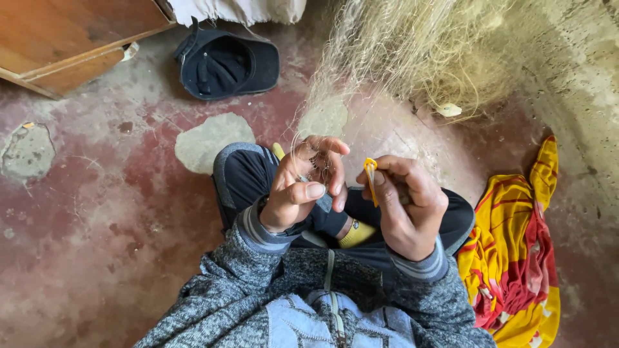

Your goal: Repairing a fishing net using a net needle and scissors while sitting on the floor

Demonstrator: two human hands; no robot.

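Observation:
My left hand (303,187) pinches thin strands of a pale fishing net (412,51) that hangs down from the upper right in a fine, tangled mass. My right hand (406,206) grips a small yellow netting needle (371,177) between thumb and fingers, its tip pointing up close to the left hand's fingertips. Both hands are held above my crossed legs in dark trousers (248,174). Grey knitted sleeves cover both wrists.
A dark cap (225,64) lies upside down on the worn red concrete floor (97,212). A wooden cabinet corner (58,38) sits at the upper left. A yellow and red cloth (516,251) lies at the right beside a rough wall (574,71).

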